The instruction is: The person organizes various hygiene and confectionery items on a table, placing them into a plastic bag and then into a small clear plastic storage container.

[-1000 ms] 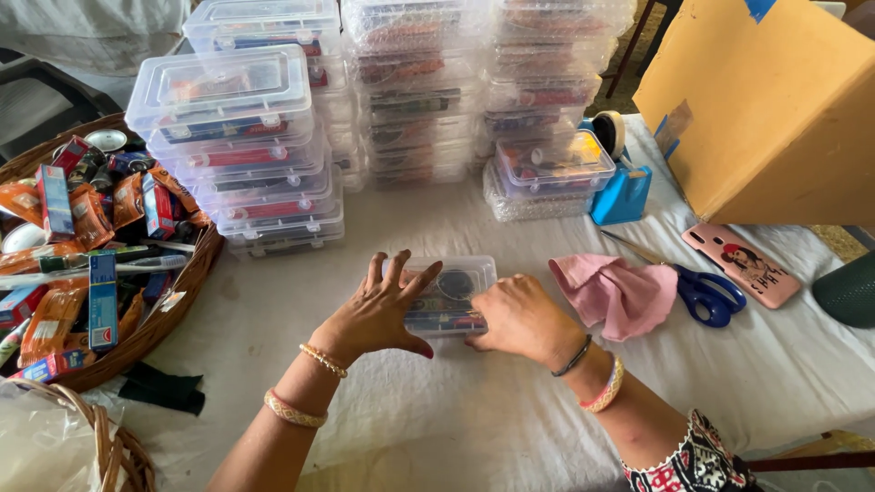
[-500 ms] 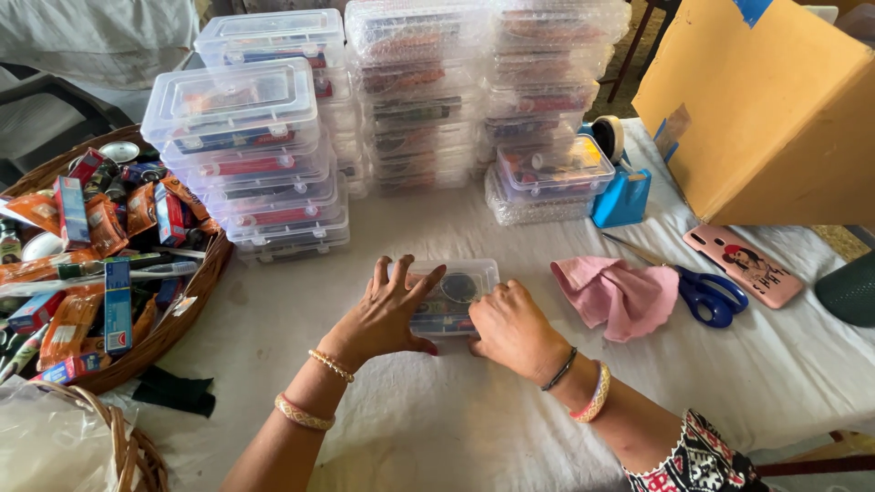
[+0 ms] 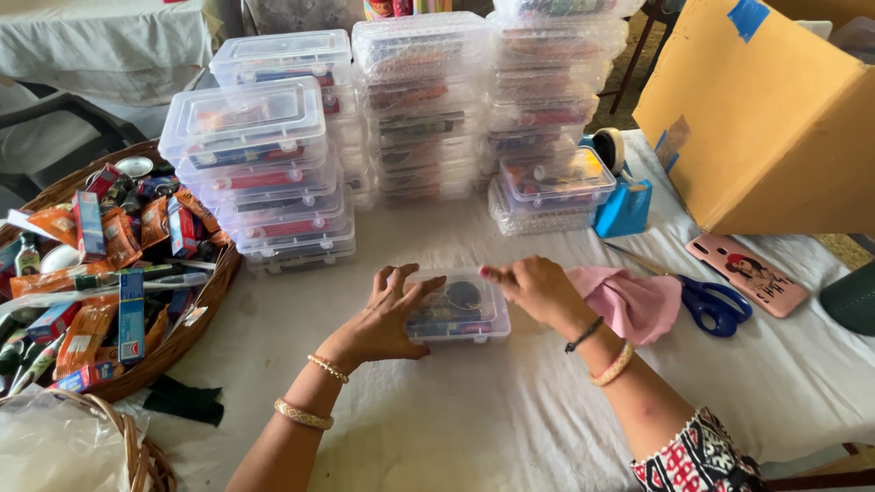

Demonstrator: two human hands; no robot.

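Left hand: I see my left hand (image 3: 387,314) spread wide, fingers (image 3: 401,284) fanned over the left end of the small clear plastic box (image 3: 458,308), gripping it by side and lid.
Right hand: my right hand (image 3: 538,290) rests on the box's right end, fingers curled and drawn close together at its far corner; I cannot tell how firmly they pinch.
Wrists: I count two bangles on my left wrist; a dark thread and one bangle on my right.
Box: it lies flat on the white tablecloth (image 3: 474,428), near the middle of the table, lid on, with dark and coloured items inside.
Just right: one pink cloth (image 3: 629,301) touching my right wrist, then one pair of blue-handled scissors (image 3: 711,302) and one phone in a pink picture case (image 3: 747,273).
Left: one round wicker basket (image 3: 205,301) heaped with packets and tubes; a second basket rim (image 3: 137,446) in the near corner.
Farther: stacks of filled clear boxes (image 3: 255,173), at least five stacks; I cannot count the boxes exactly.
Far right: one blue tape dispenser (image 3: 624,205) and one cardboard carton (image 3: 766,118).
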